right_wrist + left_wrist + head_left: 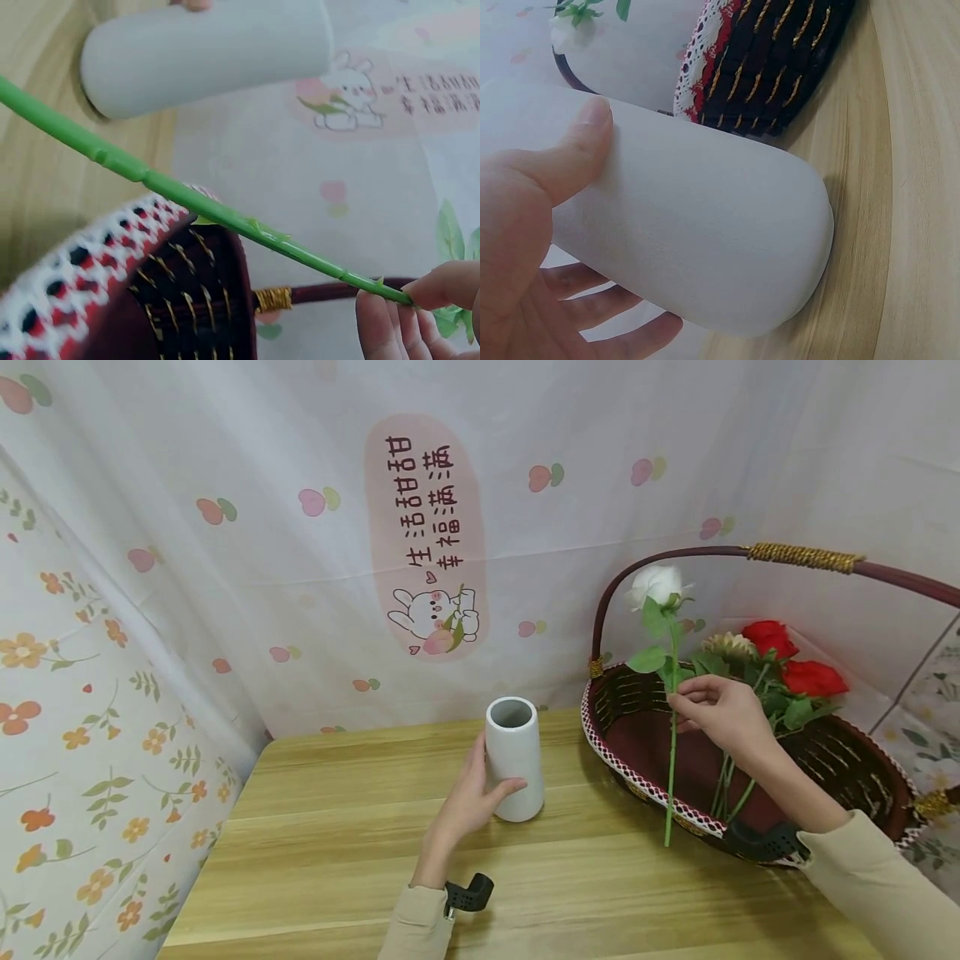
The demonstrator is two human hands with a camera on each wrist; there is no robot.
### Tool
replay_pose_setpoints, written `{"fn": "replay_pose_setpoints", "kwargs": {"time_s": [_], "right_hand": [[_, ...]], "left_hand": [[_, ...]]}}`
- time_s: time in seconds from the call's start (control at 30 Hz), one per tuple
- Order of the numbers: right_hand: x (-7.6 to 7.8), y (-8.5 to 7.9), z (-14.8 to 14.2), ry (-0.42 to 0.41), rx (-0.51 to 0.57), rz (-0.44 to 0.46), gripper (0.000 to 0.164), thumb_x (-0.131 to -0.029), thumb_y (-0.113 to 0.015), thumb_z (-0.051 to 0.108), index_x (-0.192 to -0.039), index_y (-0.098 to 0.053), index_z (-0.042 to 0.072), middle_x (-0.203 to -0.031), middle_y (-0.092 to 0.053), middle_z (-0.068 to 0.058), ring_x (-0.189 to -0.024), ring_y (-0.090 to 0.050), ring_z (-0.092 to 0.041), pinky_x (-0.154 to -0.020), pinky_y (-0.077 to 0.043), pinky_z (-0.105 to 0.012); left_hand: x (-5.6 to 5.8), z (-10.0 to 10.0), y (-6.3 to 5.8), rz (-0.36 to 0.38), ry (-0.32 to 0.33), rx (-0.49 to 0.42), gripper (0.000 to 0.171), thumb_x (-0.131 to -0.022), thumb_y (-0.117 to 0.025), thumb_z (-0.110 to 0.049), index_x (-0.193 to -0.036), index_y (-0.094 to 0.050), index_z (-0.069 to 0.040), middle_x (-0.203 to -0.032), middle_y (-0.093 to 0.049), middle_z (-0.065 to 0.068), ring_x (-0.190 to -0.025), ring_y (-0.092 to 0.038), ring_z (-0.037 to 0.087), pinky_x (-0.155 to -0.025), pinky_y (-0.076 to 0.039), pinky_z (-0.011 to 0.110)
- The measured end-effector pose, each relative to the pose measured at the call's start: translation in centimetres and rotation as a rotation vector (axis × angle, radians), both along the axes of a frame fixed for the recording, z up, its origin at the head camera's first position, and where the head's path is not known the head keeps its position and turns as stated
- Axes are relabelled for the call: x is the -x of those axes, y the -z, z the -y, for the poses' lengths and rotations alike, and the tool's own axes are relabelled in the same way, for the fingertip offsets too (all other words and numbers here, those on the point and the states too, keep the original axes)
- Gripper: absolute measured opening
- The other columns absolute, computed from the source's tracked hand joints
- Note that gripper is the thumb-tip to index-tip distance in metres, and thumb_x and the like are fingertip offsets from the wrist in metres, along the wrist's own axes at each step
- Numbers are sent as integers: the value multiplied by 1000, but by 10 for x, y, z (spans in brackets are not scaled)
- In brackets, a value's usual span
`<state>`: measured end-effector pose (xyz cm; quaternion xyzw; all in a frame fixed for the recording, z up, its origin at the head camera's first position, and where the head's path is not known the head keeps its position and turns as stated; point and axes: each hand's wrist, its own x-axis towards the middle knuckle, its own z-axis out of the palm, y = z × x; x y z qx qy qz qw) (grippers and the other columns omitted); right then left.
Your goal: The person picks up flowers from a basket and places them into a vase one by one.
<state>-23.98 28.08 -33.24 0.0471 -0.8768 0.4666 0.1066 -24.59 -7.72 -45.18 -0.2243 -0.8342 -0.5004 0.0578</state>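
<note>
A white vase (514, 760) stands upright on the wooden table, its round mouth facing up. My left hand (477, 789) grips it from the left, thumb across the front and fingers behind. In the left wrist view the thumb (585, 146) lies along the vase's side. Over the basket's left part, my right hand (720, 714) pinches the green stem of a white rose (656, 587) between thumb and fingertips. The bloom points up and the stem (671, 768) hangs down past the basket's front rim. In the right wrist view the stem (202, 202) runs diagonally across.
A dark woven basket (622, 777) with lace trim and a tall arched handle (675, 553) sits at the right. Inside lie red roses (813, 678) and a pale yellowish flower (727, 646). A patterned curtain (300, 568) hangs behind the table (337, 843).
</note>
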Motion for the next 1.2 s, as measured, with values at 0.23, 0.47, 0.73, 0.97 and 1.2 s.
{"fn": "replay_pose_setpoints", "kwargs": {"time_s": [0.23, 0.47, 0.73, 0.97, 1.2], "right_hand": [[-2, 1, 19, -34, -43, -30, 33, -97, -69, 21, -113, -63, -8, -87, -72, -13, -66, -71, -19, -66, -58, -23], [4, -10, 37, -76, -67, -168, 25, -97, -70, 18, -108, -67, -4, -90, -72, -20, -65, -69, -15, -63, -56, -22], [17, -26, 61, -119, -30, -264, 22, -96, -72, 17, -107, -69, -1, -91, -71, -19, -64, -67, -14, -61, -55, -22], [30, -45, 81, -128, -35, -343, 19, -95, -72, 17, -105, -71, 0, -89, -71, -15, -62, -66, -15, -60, -53, -20], [43, -69, 105, -144, -22, -388, 21, -95, -72, 19, -104, -72, 0, -89, -71, -13, -63, -65, -13, -55, -53, -23]], "left_hand": [[-2, 1, 0, 29, -9, 13, 96, -91, -75, -39, -161, -14, -15, -159, -32, 12, -143, -36, 30, -115, -31, 53], [-2, 1, 0, 42, -16, 17, 96, -92, -75, -40, -161, -13, -15, -159, -30, 14, -144, -35, 31, -116, -30, 54], [-4, 1, 0, 43, -19, 8, 96, -92, -75, -39, -161, -14, -14, -159, -30, 15, -144, -34, 32, -116, -30, 54], [-3, 1, 2, 33, -14, 5, 96, -91, -76, -38, -161, -15, -14, -158, -32, 14, -142, -37, 32, -115, -32, 54], [-1, 2, 3, 3, -14, 1, 96, -89, -78, -36, -161, -17, -15, -156, -36, 13, -141, -39, 30, -115, -33, 51]]}}
